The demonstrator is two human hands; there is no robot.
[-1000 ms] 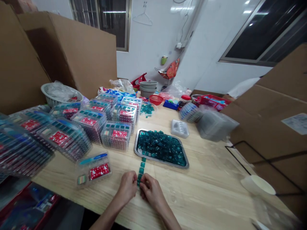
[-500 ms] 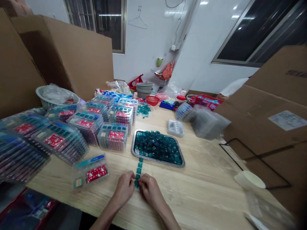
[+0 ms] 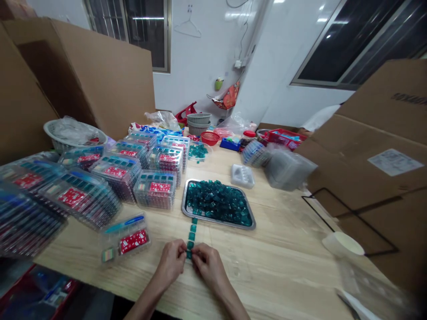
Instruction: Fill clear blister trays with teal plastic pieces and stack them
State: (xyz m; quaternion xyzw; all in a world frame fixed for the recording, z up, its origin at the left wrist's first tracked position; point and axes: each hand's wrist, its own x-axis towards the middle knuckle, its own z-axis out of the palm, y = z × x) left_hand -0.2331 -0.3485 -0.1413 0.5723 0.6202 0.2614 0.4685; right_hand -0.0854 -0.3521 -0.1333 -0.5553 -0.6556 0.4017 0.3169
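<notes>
A row of small square teal pieces (image 3: 191,236) runs from the tray's near left corner toward me. At its near end, my left hand (image 3: 173,260) pinches the left side of the last teal piece (image 3: 189,255). From the other side my right hand (image 3: 207,262) has its fingertips closed on the same piece. Fingers partly cover that piece. Behind the row, a metal tray (image 3: 213,219) holds a heap of similar teal pieces (image 3: 218,202). Left of my hands lies a clear plastic case (image 3: 125,240) with a blue pen and a red patterned packet.
Stacked filled cases (image 3: 155,189) crowd the left side. A white moulded tray (image 3: 242,176) and clear plastic trays (image 3: 288,169) stand beyond the metal tray. Cardboard boxes (image 3: 110,75) flank the table. A pale cup (image 3: 343,243) and a blade-like tool (image 3: 348,306) lie at right.
The whole view has shifted slightly. Both hands' fingertips have drawn a little closer around the nearest teal piece, which is now more covered. The tray and cases have not moved on the table.
</notes>
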